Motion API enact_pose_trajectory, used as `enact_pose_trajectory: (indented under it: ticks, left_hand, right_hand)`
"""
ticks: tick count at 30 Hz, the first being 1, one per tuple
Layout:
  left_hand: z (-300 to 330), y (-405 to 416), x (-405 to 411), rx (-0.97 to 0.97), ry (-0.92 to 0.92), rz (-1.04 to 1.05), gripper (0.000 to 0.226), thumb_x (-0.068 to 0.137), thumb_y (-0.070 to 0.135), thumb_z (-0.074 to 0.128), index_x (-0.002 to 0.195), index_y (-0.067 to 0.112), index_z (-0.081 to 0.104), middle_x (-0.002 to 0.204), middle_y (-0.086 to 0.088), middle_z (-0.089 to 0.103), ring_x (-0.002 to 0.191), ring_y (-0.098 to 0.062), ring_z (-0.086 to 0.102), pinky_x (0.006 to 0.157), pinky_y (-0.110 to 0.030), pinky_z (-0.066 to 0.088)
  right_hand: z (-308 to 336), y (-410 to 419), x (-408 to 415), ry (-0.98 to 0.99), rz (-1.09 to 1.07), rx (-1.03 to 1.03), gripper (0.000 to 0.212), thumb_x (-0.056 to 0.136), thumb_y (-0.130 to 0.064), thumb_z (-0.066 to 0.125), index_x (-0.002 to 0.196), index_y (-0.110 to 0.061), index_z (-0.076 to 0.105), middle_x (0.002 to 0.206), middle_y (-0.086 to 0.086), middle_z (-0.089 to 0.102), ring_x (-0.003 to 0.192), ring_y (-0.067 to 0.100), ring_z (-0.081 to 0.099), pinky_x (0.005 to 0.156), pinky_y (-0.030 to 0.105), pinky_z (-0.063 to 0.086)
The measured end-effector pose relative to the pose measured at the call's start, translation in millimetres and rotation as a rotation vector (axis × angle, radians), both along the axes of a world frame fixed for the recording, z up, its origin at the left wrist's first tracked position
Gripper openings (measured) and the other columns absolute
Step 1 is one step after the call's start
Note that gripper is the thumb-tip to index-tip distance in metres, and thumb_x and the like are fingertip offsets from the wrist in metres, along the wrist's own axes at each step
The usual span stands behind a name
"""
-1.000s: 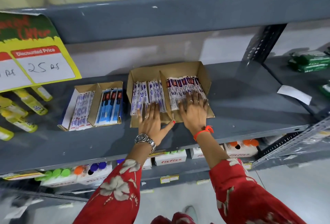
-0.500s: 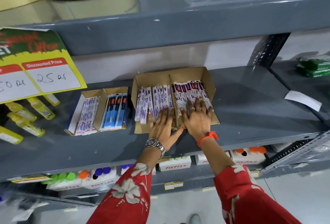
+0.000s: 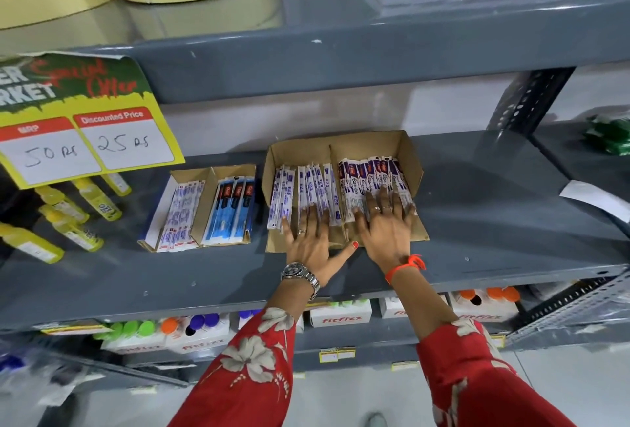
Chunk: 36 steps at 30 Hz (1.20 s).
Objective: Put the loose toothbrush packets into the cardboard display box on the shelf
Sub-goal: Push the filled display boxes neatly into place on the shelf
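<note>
A brown cardboard display box (image 3: 368, 145) with two compartments lies on the grey middle shelf (image 3: 494, 215). Its left compartment holds several white-and-purple toothbrush packets (image 3: 306, 188). The right compartment holds several purple-headed packets (image 3: 371, 176). My left hand (image 3: 312, 244), with a wristwatch, lies flat with fingers spread on the near ends of the left packets. My right hand (image 3: 385, 227), with an orange wrist thread, rests flat with fingers spread on the near ends of the right packets. Neither hand grips a packet.
A smaller cardboard box (image 3: 204, 208) of white and blue packets sits left of the display box. Yellow bottles (image 3: 68, 215) lie further left under a hanging price sign (image 3: 85, 120). A white paper slip (image 3: 593, 196) lies at right. Boxes of capped bottles (image 3: 337, 312) fill the lower shelf.
Both hands have slid slightly forward over the packets' near ends. The view has tilted upward, so the shelf sits lower in frame. The packets look a little more aligned.
</note>
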<state>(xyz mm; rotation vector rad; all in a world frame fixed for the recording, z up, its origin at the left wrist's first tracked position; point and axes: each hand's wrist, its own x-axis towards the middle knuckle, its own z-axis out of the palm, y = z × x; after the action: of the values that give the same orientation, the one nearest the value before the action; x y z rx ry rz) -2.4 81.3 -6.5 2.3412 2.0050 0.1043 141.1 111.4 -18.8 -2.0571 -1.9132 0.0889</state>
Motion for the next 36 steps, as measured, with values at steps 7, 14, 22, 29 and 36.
enact_pose_trajectory:
  ticks: [7,14,22,29,36]
  left_hand:
    - [0.8,4.1,-6.4,-0.023,0.018,0.009,0.100,0.060,0.078,-0.008,0.143,0.024,0.003,0.153,-0.009,-0.002,0.139,-0.027,-0.003,0.105,-0.056,-0.015]
    - [6.8,-8.5,-2.1,0.065,-0.013,0.010,0.112,0.058,0.077,-0.023,0.142,0.010,0.010,0.153,-0.010,0.006,0.140,-0.023,0.002,0.107,-0.048,-0.016]
    - [-3.6,-16.3,3.1,0.030,-0.060,0.076,0.114,0.058,0.076,-0.025,0.142,0.006,0.008,0.153,-0.012,0.011,0.140,-0.024,0.005,0.108,-0.041,-0.014]
    - [0.9,-6.6,-2.6,0.069,-0.111,0.090,0.109,0.063,0.077,-0.018,0.142,0.007,0.008,0.152,-0.013,0.010,0.140,-0.024,0.007,0.111,-0.042,-0.005]
    - [0.0,-10.2,-11.0,0.031,-0.127,0.216,0.120,0.054,0.080,-0.025,0.141,0.004,0.009,0.151,-0.020,0.008,0.139,-0.032,0.005,0.113,-0.048,0.000]
  right_hand:
    - [0.6,-0.6,0.6,-0.029,0.014,-0.035,0.061,0.086,-0.050,0.020,0.136,-0.021,0.041,0.150,0.014,0.034,0.140,0.036,0.025,0.112,0.061,0.015]
    - [6.1,-5.9,-0.9,0.036,-0.001,0.172,0.050,0.085,-0.038,0.032,0.116,-0.011,0.061,0.126,0.018,0.061,0.116,0.039,0.055,0.101,0.053,0.040]
    - [1.0,-6.0,-1.4,0.006,0.050,0.154,0.049,0.087,-0.034,0.029,0.104,-0.008,0.066,0.120,0.015,0.065,0.116,0.034,0.056,0.107,0.050,0.038]
    - [3.8,-5.8,-2.0,0.017,0.015,0.176,0.049,0.089,-0.035,0.030,0.116,-0.009,0.061,0.127,0.018,0.061,0.119,0.036,0.054,0.106,0.053,0.037]
    - [2.3,-4.8,-4.6,0.027,-0.024,0.117,0.053,0.088,-0.038,0.028,0.117,-0.007,0.059,0.126,0.020,0.060,0.120,0.039,0.052,0.105,0.053,0.038]
